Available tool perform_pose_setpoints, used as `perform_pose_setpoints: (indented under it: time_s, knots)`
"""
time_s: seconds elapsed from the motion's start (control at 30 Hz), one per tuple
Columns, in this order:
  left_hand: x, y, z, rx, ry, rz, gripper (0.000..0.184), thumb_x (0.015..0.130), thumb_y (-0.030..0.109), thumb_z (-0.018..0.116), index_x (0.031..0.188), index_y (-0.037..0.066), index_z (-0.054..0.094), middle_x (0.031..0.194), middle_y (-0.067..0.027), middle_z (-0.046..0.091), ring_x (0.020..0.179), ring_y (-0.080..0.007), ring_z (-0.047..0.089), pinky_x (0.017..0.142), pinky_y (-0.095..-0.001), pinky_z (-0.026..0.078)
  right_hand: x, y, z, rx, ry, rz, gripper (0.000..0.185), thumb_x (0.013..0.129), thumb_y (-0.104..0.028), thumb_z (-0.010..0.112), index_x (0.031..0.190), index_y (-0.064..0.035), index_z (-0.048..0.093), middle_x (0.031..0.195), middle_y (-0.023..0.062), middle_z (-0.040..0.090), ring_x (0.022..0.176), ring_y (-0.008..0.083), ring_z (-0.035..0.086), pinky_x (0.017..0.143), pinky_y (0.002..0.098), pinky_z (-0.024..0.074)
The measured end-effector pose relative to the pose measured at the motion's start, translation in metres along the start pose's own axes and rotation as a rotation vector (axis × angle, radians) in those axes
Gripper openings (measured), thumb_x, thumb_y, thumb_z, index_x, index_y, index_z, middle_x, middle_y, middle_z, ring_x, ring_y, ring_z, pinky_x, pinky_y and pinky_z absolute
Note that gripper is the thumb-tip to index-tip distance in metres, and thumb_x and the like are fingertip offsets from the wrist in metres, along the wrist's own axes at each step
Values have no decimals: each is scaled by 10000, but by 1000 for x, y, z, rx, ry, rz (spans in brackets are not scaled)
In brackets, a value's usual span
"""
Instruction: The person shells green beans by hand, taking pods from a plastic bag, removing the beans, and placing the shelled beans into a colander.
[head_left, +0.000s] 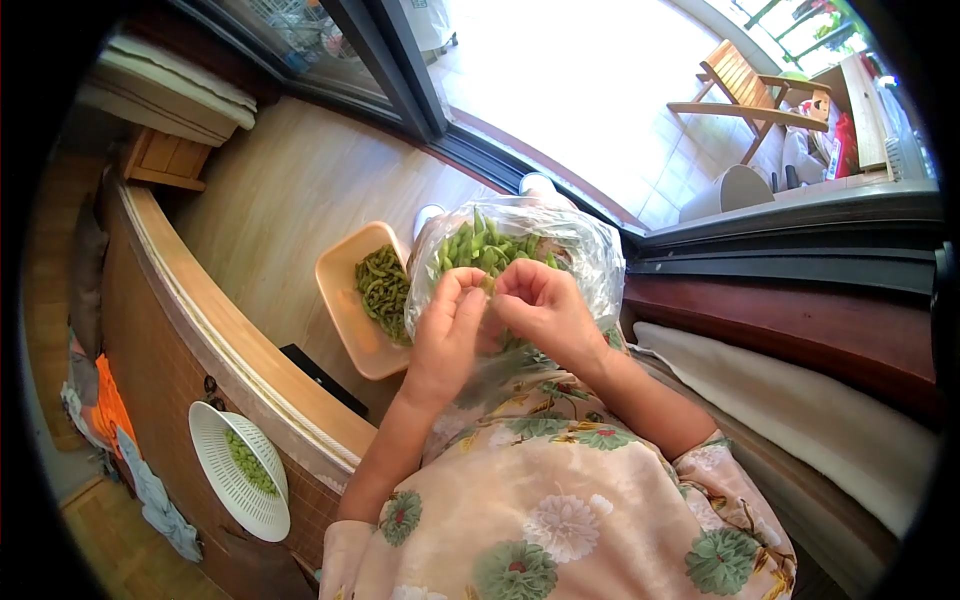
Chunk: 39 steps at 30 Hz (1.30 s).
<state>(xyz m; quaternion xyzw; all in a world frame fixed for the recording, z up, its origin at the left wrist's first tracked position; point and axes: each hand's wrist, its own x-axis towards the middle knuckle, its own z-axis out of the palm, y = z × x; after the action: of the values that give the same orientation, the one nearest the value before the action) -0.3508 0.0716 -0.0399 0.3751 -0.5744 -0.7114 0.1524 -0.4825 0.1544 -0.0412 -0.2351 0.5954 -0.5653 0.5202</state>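
Observation:
Over my lap lies a clear plastic bag [595, 250] with green pods [480, 242] in it. My left hand [452, 325] and my right hand [545, 310] meet above the bag, fingertips pinched around a small green pod [488, 284]. Most of that pod is hidden by the fingers. To the left of the bag, a peach-coloured tub [335, 285] on the floor holds a heap of darker green pods [383, 287]. A white strainer basket [215, 460] with shelled light green beans [250, 462] in it rests on the brown seat at the lower left.
The brown seat [165, 300] with a wooden edge curves along the left. Orange and blue cloths [150, 490] lie at the far left. A dark door frame [400, 90] runs across the top. Beyond it stands a wooden chair [740, 85]. A cream cushion [770, 400] is on the right.

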Motion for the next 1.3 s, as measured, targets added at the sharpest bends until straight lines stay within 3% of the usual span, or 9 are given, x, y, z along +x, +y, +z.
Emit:
perform_pose_setpoints:
  time_s: [0.07,0.27,0.37,0.47,0.5,0.6,0.8,0.9,1.3]
  knots:
    - [-1,4,-1,-138,-72,-131,286,997,227,381,1135,31,538,991,-54,593,723,-101,560,629,-241,489,0,3,2,42,-5,-20,72,822,-25,573,847,42,580,763,38,610,666,78,578,590,236,485]
    - [0,0,-6,-356,-172,-183,413,997,262,348,1275,3,510,976,-32,597,822,-102,558,707,-262,473,0,4,4,43,30,-65,79,837,-11,557,867,58,580,760,51,618,638,91,595,570,247,502]
    - [1,-2,-8,-419,-185,-219,392,1005,265,383,1257,3,529,1020,-39,604,841,-91,556,724,-253,464,-2,-2,6,44,12,-42,90,843,-4,551,890,64,586,765,64,629,623,114,619,562,257,517]
    - [0,0,3,-184,-81,-155,370,1003,273,442,1234,4,551,1053,-40,605,867,-72,545,728,-239,452,-8,-15,8,-107,15,-169,109,869,-13,554,945,62,579,768,88,643,638,147,654,561,274,542]
    - [1,-1,4,-177,-93,-104,355,995,281,488,1211,12,571,1036,-21,606,854,-49,531,697,-211,443,-9,-14,8,-80,23,-171,100,871,-12,553,939,57,575,764,88,644,637,148,654,561,273,541]
    - [-2,5,9,-139,-68,-141,365,1004,311,455,1187,26,589,758,56,530,624,-28,433,528,-175,330,-8,-6,6,40,-9,-104,70,877,-12,548,910,49,561,741,92,644,623,144,648,553,268,530]
    - [-4,0,5,-237,-113,-128,342,976,182,394,1220,-4,545,801,-5,561,650,-80,491,570,-216,397,-7,-3,4,126,-30,-44,80,865,-16,542,911,49,550,699,86,632,595,137,628,538,264,498]
    - [-5,-5,3,-251,-101,-154,341,948,156,378,1194,-3,554,835,-27,594,657,-97,539,582,-221,434,-7,6,1,86,-76,-64,133,905,-41,522,993,57,541,808,114,644,662,182,662,588,279,523]
    - [-5,-2,0,-355,-181,-212,350,865,5,403,1173,-14,568,1005,-65,629,815,-118,605,672,-239,500,-12,5,1,-95,40,-125,118,840,-100,604,893,4,586,737,56,628,657,96,582,576,251,471]
